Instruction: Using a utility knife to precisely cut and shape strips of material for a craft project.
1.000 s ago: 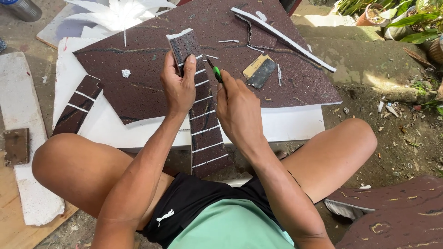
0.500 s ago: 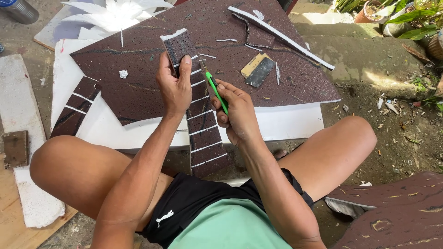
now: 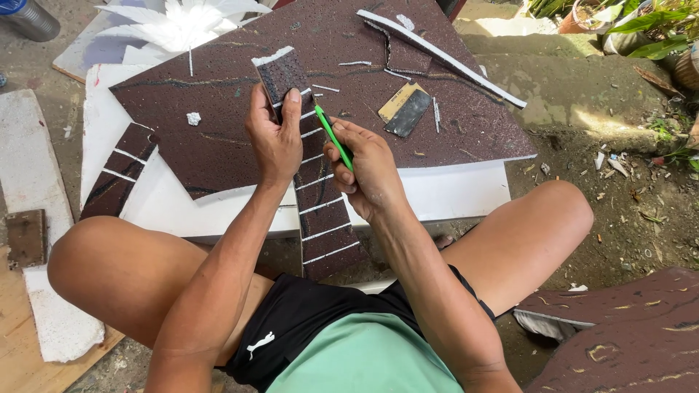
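Observation:
My left hand [image 3: 275, 138] grips a long dark maroon foam strip [image 3: 324, 218] scored with white cross cuts, holding it near its upper end. The strip runs from above my fingers down to between my knees. My right hand [image 3: 368, 171] is closed on a green cutter [image 3: 333, 137], its tip touching the strip's right edge just beside my left fingers. Under both hands lies a large maroon-coated foam board [image 3: 218, 138] with a white underside.
A second scored maroon strip [image 3: 120, 171] lies at the left. A yellow-and-black scraper [image 3: 406, 109] and a long white-edged offcut [image 3: 444, 54] rest on the board. White foam pieces [image 3: 178, 22] sit at the top, another maroon sheet [image 3: 626, 335] at the lower right, and plants [image 3: 619, 25] at the upper right.
My right hand has turned the green cutter upright and brought its tip to the strip's edge. My left hand and the strip shifted slightly left and down in view.

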